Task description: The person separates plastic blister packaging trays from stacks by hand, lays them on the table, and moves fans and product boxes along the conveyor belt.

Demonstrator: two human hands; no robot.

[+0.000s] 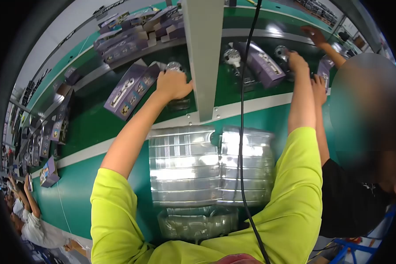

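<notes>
My left hand (175, 84) is closed over a silver ball-topped item (174, 67) on the green conveyor belt, its lower part hidden under my palm. Against that hand lies an open purple printed box (132, 90). Past the post, my right hand (298, 61) has its fingers curled at another silver ball-topped item (280, 51); the grip is partly hidden. A second purple box (263, 65) lies left of my right hand, beside a silver ball-headed piece (232, 57) with a narrow neck. Clear plastic trays (185, 167) are stacked in front of me.
A grey upright post (204, 57) stands between my hands, and a black cable (242, 132) hangs before me. Several purple boxes (138, 33) fill the raised shelf. Close on my right is a co-worker in a black sleeve (347, 198). More people work at far left.
</notes>
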